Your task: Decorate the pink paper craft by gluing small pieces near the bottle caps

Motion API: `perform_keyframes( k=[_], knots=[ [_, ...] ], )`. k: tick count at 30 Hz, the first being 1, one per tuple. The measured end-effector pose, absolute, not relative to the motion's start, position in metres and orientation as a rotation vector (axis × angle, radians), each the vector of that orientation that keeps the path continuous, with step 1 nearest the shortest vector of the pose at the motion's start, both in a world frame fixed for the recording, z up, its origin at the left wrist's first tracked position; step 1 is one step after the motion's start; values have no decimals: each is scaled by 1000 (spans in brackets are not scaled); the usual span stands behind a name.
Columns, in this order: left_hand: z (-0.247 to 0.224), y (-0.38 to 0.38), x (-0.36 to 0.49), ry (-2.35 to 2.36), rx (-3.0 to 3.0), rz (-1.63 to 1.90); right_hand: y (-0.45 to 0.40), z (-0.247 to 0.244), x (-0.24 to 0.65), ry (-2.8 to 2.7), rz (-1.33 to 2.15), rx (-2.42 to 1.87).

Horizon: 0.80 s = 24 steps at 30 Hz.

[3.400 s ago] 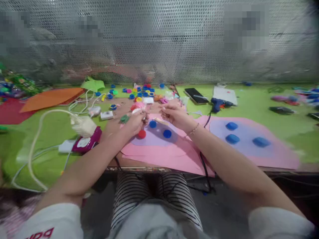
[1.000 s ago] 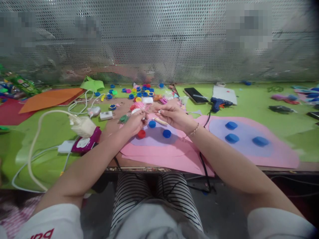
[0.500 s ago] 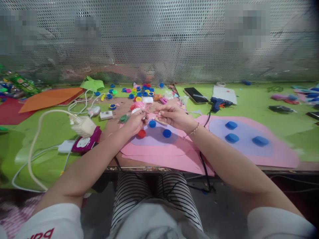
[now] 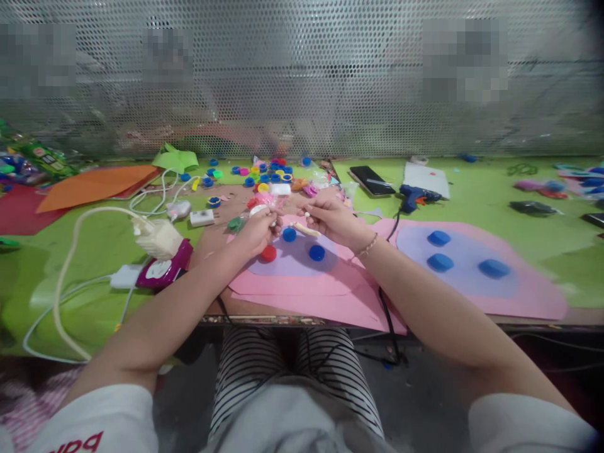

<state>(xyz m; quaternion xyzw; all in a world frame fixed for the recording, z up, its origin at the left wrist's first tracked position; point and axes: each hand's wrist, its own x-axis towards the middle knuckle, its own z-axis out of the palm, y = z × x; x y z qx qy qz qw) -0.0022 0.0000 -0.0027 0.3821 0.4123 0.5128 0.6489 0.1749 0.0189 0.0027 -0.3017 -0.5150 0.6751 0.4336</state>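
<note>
My left hand [image 4: 262,231] is closed in a pinch over the left part of the purple paper, with a small pale bit at its fingertips that I cannot make out. My right hand [image 4: 336,221] pinches a small white lump [image 4: 307,215] between thumb and finger. Just below the right fingers is a cream-coloured, clay-like roll [image 4: 306,230]. A red bottle cap [image 4: 268,253] and two blue bottle caps [image 4: 316,253] sit on the purple paper [image 4: 287,267], which lies on pink paper [image 4: 302,286]. Behind the left hand shows a white round thing [image 4: 258,210], partly hidden.
On the right, another pink and purple sheet [image 4: 538,296] bears three blue caps [image 4: 493,268]. A blue glue gun [image 4: 415,197] and a phone [image 4: 371,181] lie behind. A purple power strip [image 4: 165,270] with cables stands left. Several loose caps [image 4: 274,173] lie at the back.
My right hand has lifted slightly away from the cream roll, which now shows more fully below its fingers. The left hand stays nearly still.
</note>
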Motion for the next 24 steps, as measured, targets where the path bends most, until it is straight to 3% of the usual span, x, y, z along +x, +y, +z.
perform_keyframes(
  k=[5, 11, 24],
  knots=[
    [-3, 0, -2, 916, 850, 1175, 17, 2, 175, -1334, 1708, -632],
    [0, -3, -2, 925, 855, 1168, 18, 0, 175, -1363, 1589, -686],
    [0, -2, -1, 943, 867, 1159, 20, 3, 174, -1212, 1688, -821]
  ],
)
